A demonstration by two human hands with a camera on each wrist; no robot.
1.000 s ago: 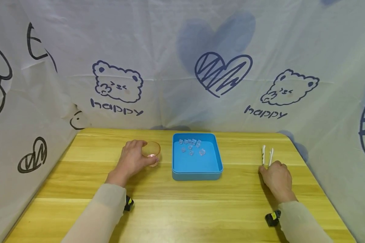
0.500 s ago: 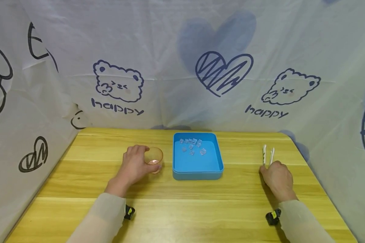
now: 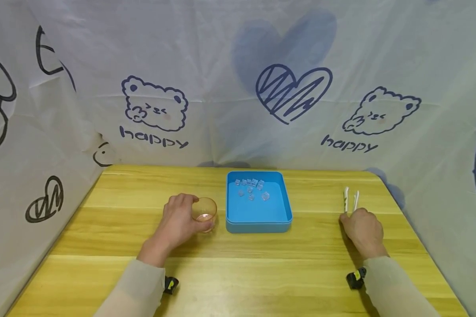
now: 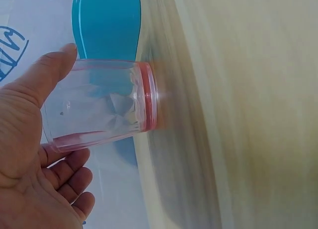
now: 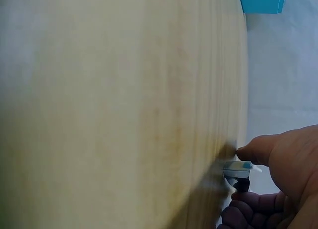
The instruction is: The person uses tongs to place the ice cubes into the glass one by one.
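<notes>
My left hand point(image 3: 178, 222) grips a clear, orange-tinted cup point(image 3: 205, 206) between thumb and fingers, left of the blue box. In the left wrist view the thumb lies along one side of the cup point(image 4: 99, 102), whose red-ringed base is close over the wooden tabletop. At the right, my right hand point(image 3: 362, 229) holds tongs point(image 3: 346, 200) with two white tips pointing away from me. The right wrist view shows the shiny end of the tongs point(image 5: 238, 170) between thumb and curled fingers. Several clear cubes point(image 3: 254, 182) lie in the blue square box point(image 3: 258, 227).
The wooden table point(image 3: 238, 273) ends at a white cloth backdrop point(image 3: 222, 88) printed with bears and hearts. More cloth hangs along both sides. A small black camera is strapped at each wrist.
My left hand has brought the cup toward me and slightly right, nearer the blue box's front left corner. The right hand stays at the tongs.
</notes>
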